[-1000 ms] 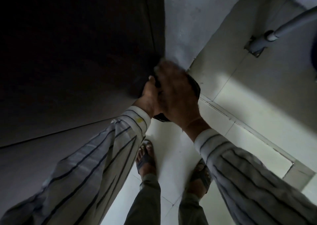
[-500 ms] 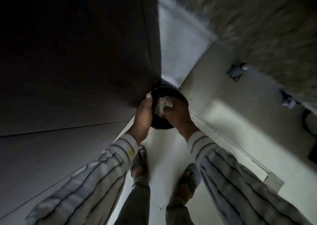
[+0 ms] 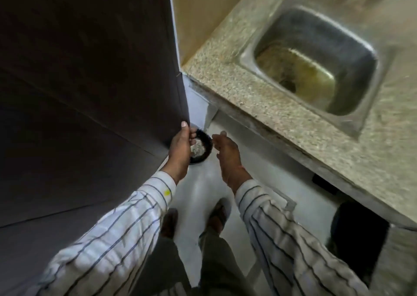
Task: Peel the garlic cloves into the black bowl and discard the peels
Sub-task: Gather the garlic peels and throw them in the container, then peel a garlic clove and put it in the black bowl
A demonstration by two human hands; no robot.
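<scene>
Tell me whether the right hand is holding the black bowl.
No: only the left hand grips the black bowl by its rim, while the right hand hangs beside it with loose fingers, holding nothing.

A speckled stone counter (image 3: 259, 97) holds a sunken steel sink (image 3: 316, 56) (stained basin); 2 sandalled feet (image 3: 217, 214) stand on the pale floor (image 3: 203, 183).

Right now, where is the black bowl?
In the head view the black bowl is held low over the floor by the left hand, beside the dark cabinet, with the right hand just right of it.
</scene>
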